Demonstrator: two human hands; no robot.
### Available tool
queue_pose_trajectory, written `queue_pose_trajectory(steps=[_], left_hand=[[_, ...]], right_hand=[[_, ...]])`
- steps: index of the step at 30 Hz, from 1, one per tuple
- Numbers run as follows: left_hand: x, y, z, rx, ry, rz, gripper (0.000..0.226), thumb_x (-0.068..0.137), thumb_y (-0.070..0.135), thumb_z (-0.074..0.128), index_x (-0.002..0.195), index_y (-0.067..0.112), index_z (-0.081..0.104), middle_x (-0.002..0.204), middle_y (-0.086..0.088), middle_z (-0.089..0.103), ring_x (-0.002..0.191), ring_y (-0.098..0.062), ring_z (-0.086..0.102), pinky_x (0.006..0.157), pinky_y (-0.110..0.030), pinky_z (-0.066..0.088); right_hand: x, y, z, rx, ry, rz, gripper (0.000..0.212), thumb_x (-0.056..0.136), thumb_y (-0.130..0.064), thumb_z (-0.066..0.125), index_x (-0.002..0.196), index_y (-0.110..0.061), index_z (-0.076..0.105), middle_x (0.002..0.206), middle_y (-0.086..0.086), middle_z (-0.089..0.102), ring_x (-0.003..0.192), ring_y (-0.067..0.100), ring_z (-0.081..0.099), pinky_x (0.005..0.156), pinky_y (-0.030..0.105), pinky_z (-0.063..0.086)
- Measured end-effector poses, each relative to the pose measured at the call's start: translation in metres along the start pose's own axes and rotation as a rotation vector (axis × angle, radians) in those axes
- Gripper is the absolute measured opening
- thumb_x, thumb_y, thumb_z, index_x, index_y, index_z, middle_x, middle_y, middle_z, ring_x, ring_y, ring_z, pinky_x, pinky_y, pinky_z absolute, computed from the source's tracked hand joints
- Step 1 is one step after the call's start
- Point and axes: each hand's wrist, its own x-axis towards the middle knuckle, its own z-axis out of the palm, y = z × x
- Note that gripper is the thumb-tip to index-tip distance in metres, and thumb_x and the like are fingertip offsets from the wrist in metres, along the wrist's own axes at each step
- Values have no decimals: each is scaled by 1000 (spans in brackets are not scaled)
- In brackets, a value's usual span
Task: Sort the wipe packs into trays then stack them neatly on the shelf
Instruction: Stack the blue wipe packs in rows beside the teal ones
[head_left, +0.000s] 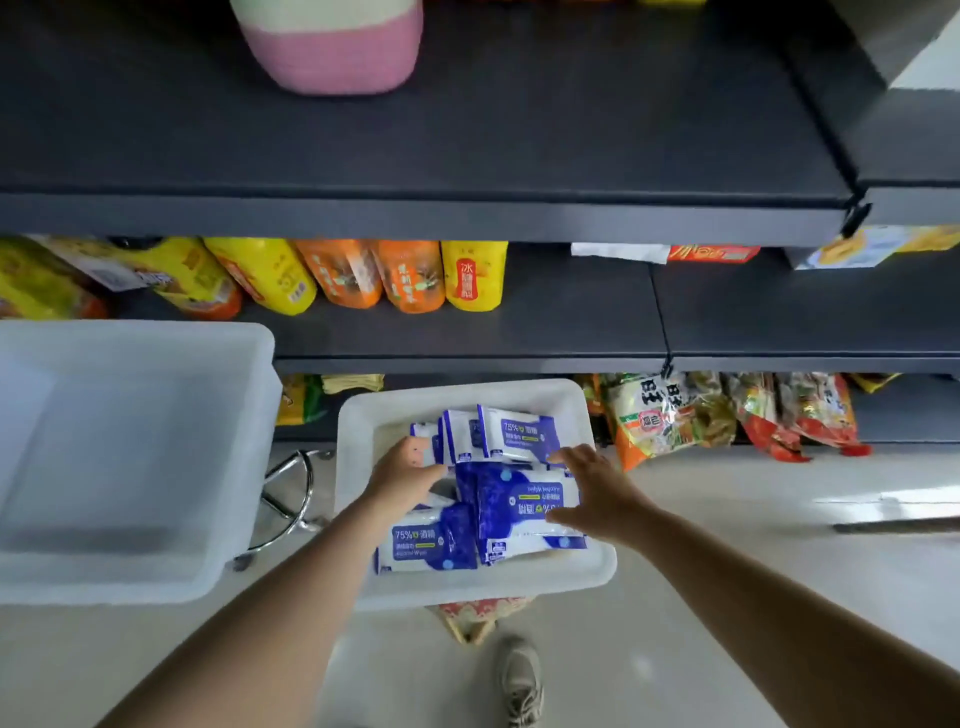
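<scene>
A white tray (358, 421) in the lower middle holds several blue-and-white wipe packs. Some packs (511, 435) stand on edge at the tray's far end, and others lie flat nearer me. My right hand (597, 491) rests with spread fingers on the right end of a flat blue pack (519, 501). My left hand (402, 475) reaches into the tray's left side, its fingers touching the packs there. Another flat pack (426, 543) lies just under my left wrist. A second, larger white tray (249, 415) on the left holds nothing.
Dark shelves (467, 218) rise ahead; the middle one carries yellow and orange bottles (472, 275), with bare shelf to their right. Snack bags (675, 410) fill the lowest shelf. A chrome stool base (291, 493) stands between the trays. My shoe (519, 680) is below.
</scene>
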Motion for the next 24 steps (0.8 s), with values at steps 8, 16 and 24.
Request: queue_pose_trajectory(steps=[8, 16, 24], left_hand=[[52, 3, 37, -202, 74, -133, 37, 87, 4, 63, 123, -2, 56, 108, -10, 63, 88, -19, 59, 73, -24, 47], [74, -4, 44, -391, 107, -273, 45, 81, 5, 71, 124, -1, 55, 113, -15, 63, 84, -19, 61, 81, -27, 50], [82, -7, 48, -500, 21, -343, 23, 78, 8, 74, 98, 3, 63, 98, -12, 67, 82, -18, 62, 63, -22, 49]], right_hand=[[47, 29, 34, -74, -56, -117, 69, 81, -37, 72, 138, -19, 38, 141, 2, 40, 128, 18, 37, 101, 32, 39], [60, 32, 37, -131, -105, -175, 62, 75, -41, 78, 123, -19, 45, 130, 0, 49, 118, 15, 47, 93, 29, 44], [67, 28, 30, -146, -285, -135, 57, 77, -37, 77, 123, -15, 50, 127, 1, 57, 112, 15, 55, 85, 26, 48]])
